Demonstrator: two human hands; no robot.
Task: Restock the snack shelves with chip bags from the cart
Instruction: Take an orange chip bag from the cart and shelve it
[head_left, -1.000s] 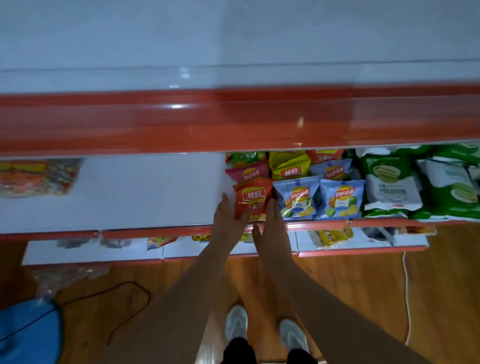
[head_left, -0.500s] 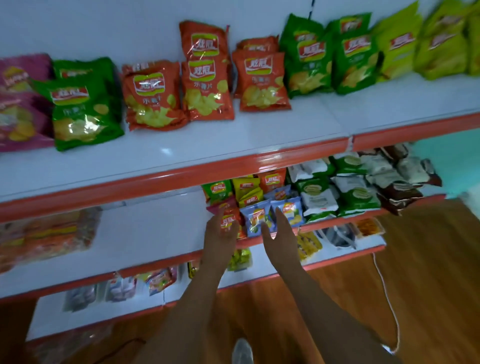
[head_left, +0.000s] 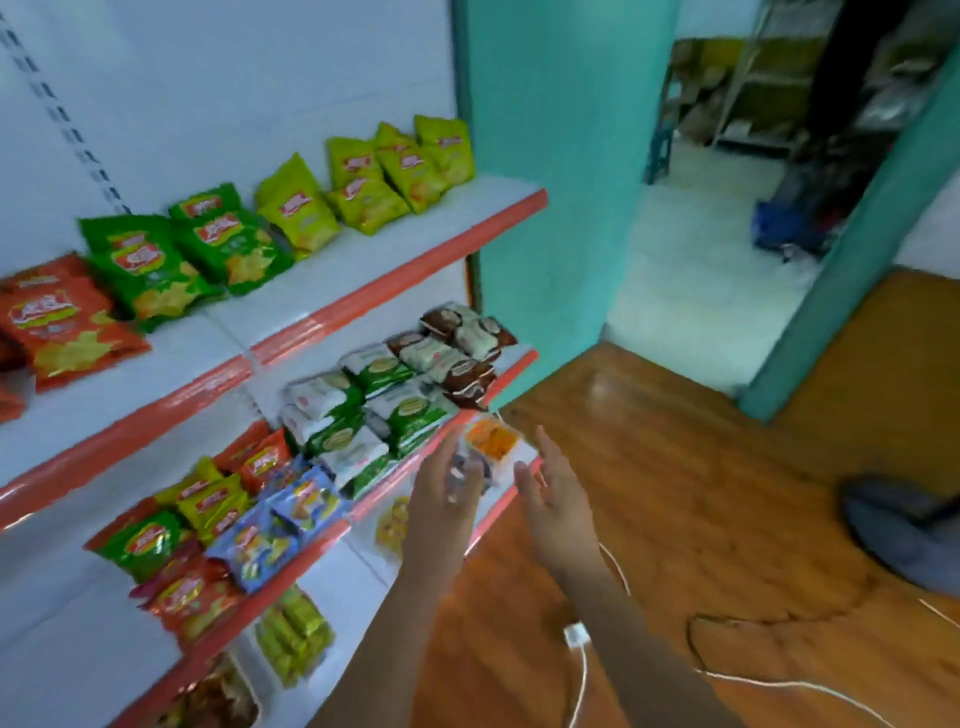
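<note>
White shelves with red front edges (head_left: 374, 283) run along the left, stocked with chip bags. Green bags (head_left: 150, 265), yellow-green bags (head_left: 374, 171) and an orange bag (head_left: 57, 322) lie on the upper shelf. Small blue bags (head_left: 291, 514), green, red and yellow ones sit on the middle shelf, beside green-and-white packs (head_left: 353, 410). My left hand (head_left: 449, 499) and my right hand (head_left: 558, 499) hang in front of the shelf's right end, fingers straight and spread, holding nothing. No cart is in view.
A teal wall (head_left: 540, 208) ends the shelving on the right, with a doorway (head_left: 727, 208) into a back room. White cables and a plug (head_left: 576, 636) lie on the wooden floor. A dark grey cushion-like object (head_left: 904, 525) sits at the right.
My view has swung right and up, away from the shelf front toward the doorway. Both hands have left the small red bag and drawn back from the middle shelf, empty.
</note>
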